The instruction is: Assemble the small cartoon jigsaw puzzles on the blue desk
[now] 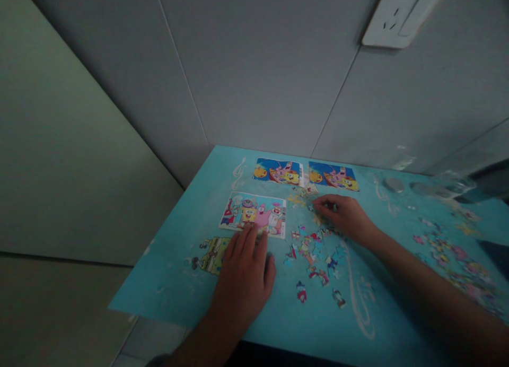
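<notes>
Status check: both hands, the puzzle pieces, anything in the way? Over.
Left hand open, palm down, overlapping lower edge of white-bordered card. Right hand near puzzle pieces, hold unclear. Pieces loose, scattered. Left hand hides part of card.

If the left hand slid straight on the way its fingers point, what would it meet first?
The picture card just ahead: the left hand's fingertips already overlap its near edge in this view, though whether they touch it or hover just above is hard to tell.
</notes>
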Motion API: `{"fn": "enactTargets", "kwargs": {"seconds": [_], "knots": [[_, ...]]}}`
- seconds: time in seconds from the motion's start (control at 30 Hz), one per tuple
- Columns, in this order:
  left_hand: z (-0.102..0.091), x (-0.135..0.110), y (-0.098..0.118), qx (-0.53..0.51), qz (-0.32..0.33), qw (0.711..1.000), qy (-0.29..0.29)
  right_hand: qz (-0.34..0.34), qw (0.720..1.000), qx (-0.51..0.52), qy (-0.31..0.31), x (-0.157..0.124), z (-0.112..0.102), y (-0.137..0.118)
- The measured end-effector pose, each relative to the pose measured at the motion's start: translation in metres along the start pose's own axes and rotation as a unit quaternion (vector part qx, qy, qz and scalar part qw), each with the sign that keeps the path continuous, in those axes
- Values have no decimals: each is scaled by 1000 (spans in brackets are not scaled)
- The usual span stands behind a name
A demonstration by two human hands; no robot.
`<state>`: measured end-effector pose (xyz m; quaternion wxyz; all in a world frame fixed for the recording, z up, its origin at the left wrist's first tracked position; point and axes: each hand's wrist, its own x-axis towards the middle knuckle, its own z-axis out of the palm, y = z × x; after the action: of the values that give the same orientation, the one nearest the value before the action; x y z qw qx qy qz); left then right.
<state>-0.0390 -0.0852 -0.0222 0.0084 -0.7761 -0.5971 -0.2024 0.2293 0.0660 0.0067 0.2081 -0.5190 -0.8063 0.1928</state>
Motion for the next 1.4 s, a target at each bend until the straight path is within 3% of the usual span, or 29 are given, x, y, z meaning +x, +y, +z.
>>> {"fn": "enactTargets", "kwargs": {"seconds": [0.27,0.47,0.73,0.9,1.2,1.4], "knots": [[0,1,0,-5,1,1000,7,17,1000,-9,-6,0,-3,9],[0,0,-1,-6,2,1000,8,-15,999,-39,-11,5,-3,6],[2,0,-3,-3,12,1000,9,-47,992,-114,26,7,2,6],[3,0,-3,-5,13,1000,13,-31,990,-107,87,-12,-14,15],[7,-1,-9,5,28,1000,11,95,980,-65,164,-71,-42,53],[7,-1,-11,17,37,999,10,78,980,-80,163,-74,-42,55]]}}
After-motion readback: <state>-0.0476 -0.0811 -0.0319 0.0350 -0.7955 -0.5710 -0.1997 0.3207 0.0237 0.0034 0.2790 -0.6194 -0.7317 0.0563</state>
